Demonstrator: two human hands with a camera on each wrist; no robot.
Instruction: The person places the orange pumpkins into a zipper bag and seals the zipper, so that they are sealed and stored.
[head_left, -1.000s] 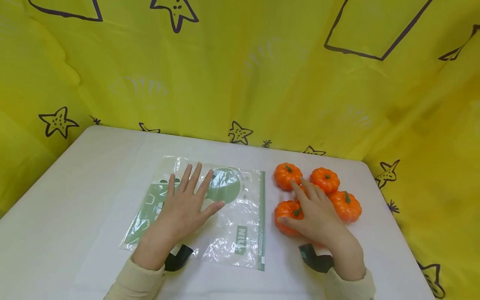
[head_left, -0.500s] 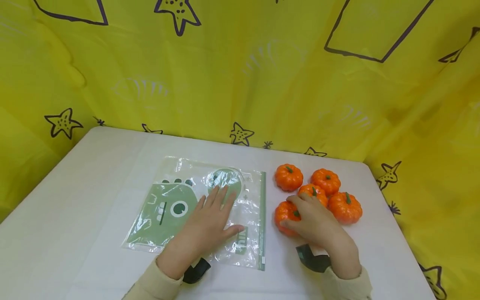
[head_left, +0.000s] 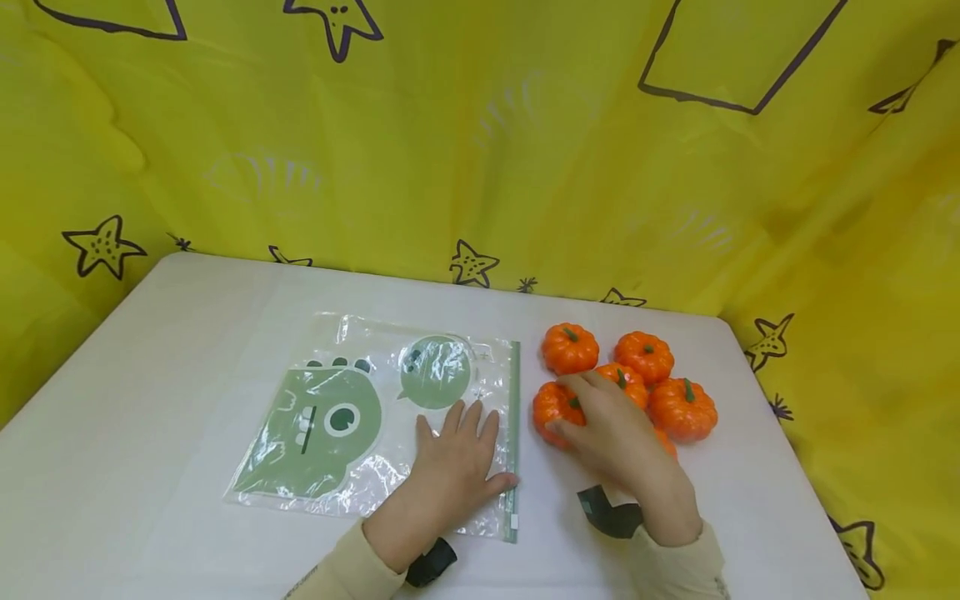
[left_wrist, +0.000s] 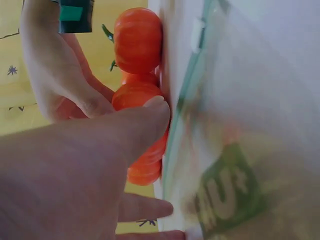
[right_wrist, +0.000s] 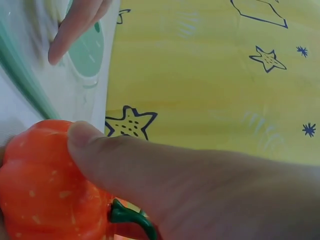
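A clear zip bag (head_left: 390, 467) with a green one-eyed monster print lies flat on the table. My left hand (head_left: 453, 475) is over its right part with the fingers spread; the thumb reaches the green zip edge (head_left: 513, 400). My right hand (head_left: 615, 433) grips the front-left toy pumpkin (head_left: 553, 408), orange with a green stem. In the right wrist view the thumb presses that pumpkin's side (right_wrist: 45, 185), and its other fingers are mostly hidden. Around the hand sit several more pumpkins, among them a back-left one (head_left: 570, 348) and a right one (head_left: 684, 411).
The white table (head_left: 150, 400) ends at a yellow curtain (head_left: 420, 167) with drawn stars, at the back and sides. A white zip slider (head_left: 513, 522) sits at the bag's near right corner. One pumpkin (head_left: 666, 443) is partly hidden behind the right hand.
My left hand has slid right and nearer across the bag, uncovering the monster print. The right hand's spread fingers have closed round the front-left pumpkin.
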